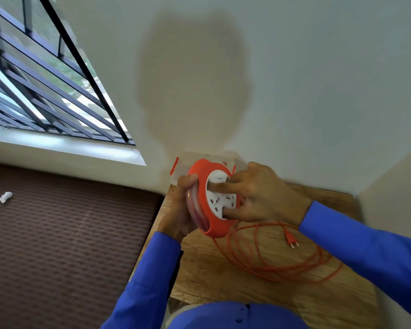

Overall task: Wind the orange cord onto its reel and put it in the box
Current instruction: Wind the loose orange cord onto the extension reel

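Note:
An orange reel (201, 184) with a white socket face is held upright above the wooden table (199, 276). My left hand (182, 205) grips its left rim. My right hand (259, 193) lies across the white face, fingers pressed into its recesses. The orange cord (282, 264) hangs from the reel's bottom and lies in loose loops on the table, its plug (292, 241) resting at the right. A clear plastic box (176, 172) with orange clips stands behind the reel against the wall, mostly hidden.
The table sits in a corner, with white walls (294, 91) behind and to the right. A barred window (45, 79) is at upper left. A brown mattress (69, 233) with a small white scrap (5, 197) lies left of the table.

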A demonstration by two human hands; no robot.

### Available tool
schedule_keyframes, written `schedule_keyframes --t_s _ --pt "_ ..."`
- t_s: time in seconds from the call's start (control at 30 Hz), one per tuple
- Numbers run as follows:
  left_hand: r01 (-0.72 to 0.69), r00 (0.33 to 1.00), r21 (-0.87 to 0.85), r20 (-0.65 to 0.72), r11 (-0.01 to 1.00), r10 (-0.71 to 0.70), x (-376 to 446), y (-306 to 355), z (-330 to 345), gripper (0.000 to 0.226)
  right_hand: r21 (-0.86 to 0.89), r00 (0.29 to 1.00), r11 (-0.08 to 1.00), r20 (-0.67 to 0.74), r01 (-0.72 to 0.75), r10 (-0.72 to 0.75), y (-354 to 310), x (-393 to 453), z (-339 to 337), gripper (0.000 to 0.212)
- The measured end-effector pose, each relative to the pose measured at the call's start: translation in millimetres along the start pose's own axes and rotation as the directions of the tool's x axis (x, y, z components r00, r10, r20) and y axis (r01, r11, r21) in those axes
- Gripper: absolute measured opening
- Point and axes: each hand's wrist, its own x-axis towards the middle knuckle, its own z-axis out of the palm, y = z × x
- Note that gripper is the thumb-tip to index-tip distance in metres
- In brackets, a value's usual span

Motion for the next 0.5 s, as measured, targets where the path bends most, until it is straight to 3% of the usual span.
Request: schedule_keyframes --t_s 0.07,0.17,0.27,0.33,0.4,0.43,0.5 --pt "-0.045 0.997 0.080 -0.062 0.996 0.050 1.9 3.9 3.6 0.098 0.158 0.966 0.959 -0.072 -0.235 0.249 -8.3 -0.6 4.4 0.066" --pt "-0.120 0.987 0.158 -0.088 0.980 0.135 0.7 6.8 9.6 0.107 0.377 0.813 0.764 -0.049 -0.523 0.580 -17.3 5.8 8.4 0.067" --pt "-0.136 0.976 0.257 -0.131 0.957 0.173 -3.3 6.8 13.2 0.097 0.516 0.646 0.511 0.114 -0.688 0.755 -23.9 18.3 10.1 0.088" --pt "-0.110 0.960 0.335 -0.210 0.936 0.188 -5.7 8.0 16.8 0.101 0.607 0.515 0.241 0.326 -0.757 0.793 -26.0 23.7 9.8 0.086" --pt "-0.149 0.938 0.347 -0.245 0.926 0.243 -7.2 9.6 14.9 0.113 0.631 0.375 -0.126 0.597 -0.765 0.709 -24.2 24.0 6.4 0.075" --pt "-0.195 0.932 0.321 -0.235 0.927 0.277 -6.9 11.2 12.5 0.111 0.621 0.354 -0.290 0.703 -0.728 0.617 -24.3 22.5 3.2 0.066" --pt "-0.241 0.926 0.298 -0.213 0.924 0.310 -6.4 16.9 6.0 0.104 0.639 0.457 -0.469 0.767 -0.609 0.451 -27.7 19.3 -1.6 0.045"
